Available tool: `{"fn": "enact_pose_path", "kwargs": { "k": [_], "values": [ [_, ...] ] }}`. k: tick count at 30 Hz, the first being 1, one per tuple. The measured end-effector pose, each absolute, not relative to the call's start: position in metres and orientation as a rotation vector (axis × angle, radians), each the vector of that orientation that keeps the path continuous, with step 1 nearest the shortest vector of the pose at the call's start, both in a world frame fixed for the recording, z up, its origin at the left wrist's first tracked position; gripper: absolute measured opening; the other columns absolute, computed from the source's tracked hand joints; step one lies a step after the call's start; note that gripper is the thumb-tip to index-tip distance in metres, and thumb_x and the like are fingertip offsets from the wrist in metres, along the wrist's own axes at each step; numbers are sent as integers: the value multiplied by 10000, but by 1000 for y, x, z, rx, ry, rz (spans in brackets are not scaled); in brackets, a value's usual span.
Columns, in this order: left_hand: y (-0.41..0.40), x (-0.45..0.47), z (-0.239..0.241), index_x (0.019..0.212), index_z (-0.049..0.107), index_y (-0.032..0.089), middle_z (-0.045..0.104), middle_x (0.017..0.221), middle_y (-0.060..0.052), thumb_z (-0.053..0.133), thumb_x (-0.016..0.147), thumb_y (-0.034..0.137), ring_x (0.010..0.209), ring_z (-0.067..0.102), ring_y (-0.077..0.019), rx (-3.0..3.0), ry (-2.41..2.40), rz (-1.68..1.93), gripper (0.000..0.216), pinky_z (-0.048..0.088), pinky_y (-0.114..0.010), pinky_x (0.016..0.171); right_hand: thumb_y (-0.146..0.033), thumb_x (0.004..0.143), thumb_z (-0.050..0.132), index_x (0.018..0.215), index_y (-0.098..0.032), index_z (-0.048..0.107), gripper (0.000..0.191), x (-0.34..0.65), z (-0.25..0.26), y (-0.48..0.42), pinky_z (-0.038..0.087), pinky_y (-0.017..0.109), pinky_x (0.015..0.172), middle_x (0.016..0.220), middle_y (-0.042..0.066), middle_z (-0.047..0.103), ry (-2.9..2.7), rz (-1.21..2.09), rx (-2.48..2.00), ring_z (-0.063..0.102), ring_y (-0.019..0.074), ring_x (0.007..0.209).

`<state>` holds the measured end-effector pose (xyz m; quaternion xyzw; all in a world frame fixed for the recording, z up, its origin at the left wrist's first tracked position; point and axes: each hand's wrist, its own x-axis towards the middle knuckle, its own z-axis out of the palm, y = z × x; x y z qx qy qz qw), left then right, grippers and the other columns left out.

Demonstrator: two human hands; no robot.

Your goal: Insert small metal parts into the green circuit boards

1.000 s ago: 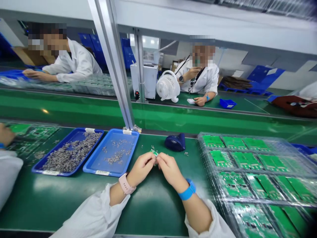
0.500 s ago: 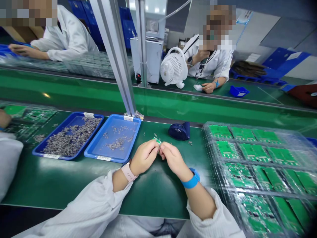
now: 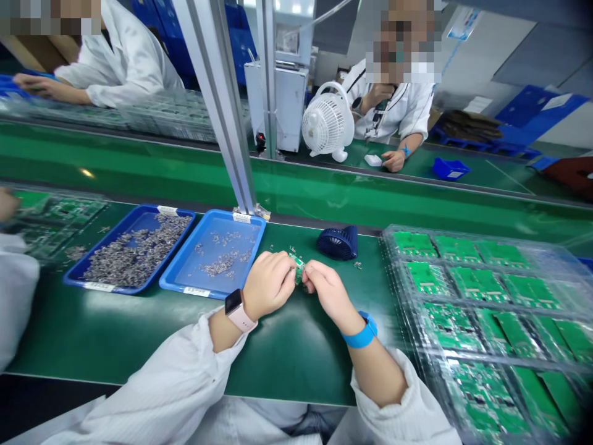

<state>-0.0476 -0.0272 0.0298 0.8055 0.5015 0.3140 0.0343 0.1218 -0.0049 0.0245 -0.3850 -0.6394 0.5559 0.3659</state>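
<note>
A small green circuit board [image 3: 299,262] shows between my two hands over the middle of the table. My left hand [image 3: 270,281] is closed on its left side, thumb and fingers pressed together. At the board's right edge, the fingertips of my right hand [image 3: 328,293] are pinched; whatever lies between them is too small and covered to make out. Just beyond the board are a few tiny metal parts [image 3: 293,250]. To the left, a light blue tray [image 3: 171,285] holds scattered small metal pieces, and a darker blue tray [image 3: 74,279] holds a thick heap of them.
Clear plastic trays [image 3: 407,334] of green boards stand at the right. A dark blue fan [image 3: 337,243] lies beyond my hands, near a metal post [image 3: 217,105]. A co-worker's sleeve [image 3: 16,296] is at the left edge. Two people sit across the divider beside a white fan [image 3: 327,127].
My left wrist has turned, bringing the watch face into view. My hands are slightly farther apart, and more of the circuit board shows between them.
</note>
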Motion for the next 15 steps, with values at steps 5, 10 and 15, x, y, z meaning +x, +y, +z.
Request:
{"fn": "enact_pose_path", "kwargs": {
  "k": [5, 10, 15],
  "values": [
    [-22, -45, 25, 781, 549, 192, 603, 744, -22, 446, 906, 227, 735, 558, -186, 2543, 1762, 684, 166, 329, -358, 723, -340, 869, 528, 717, -196, 527, 209, 123, 25, -2, 327, 247, 552, 582, -48, 437, -1604, 1404, -1024, 404, 114, 563],
    [-19, -47, 17, 796, 575, 184, 624, 802, -51, 473, 887, 219, 777, 566, -208, 2574, 1963, 533, 141, 310, -382, 744, -298, 808, 532, 680, -197, 533, 163, 133, 32, 4, 328, 247, 550, 571, -43, 448, -1553, 1312, -1058, 408, 115, 557],
    [-18, -47, 18, 811, 580, 184, 617, 815, -53, 468, 893, 220, 797, 558, -212, 2591, 1977, 548, 142, 307, -381, 762, -248, 786, 476, 626, -199, 500, 169, 145, 34, 12, 356, 244, 558, 590, -26, 465, -1400, 1245, -1031, 430, 120, 570]
  ]
}}
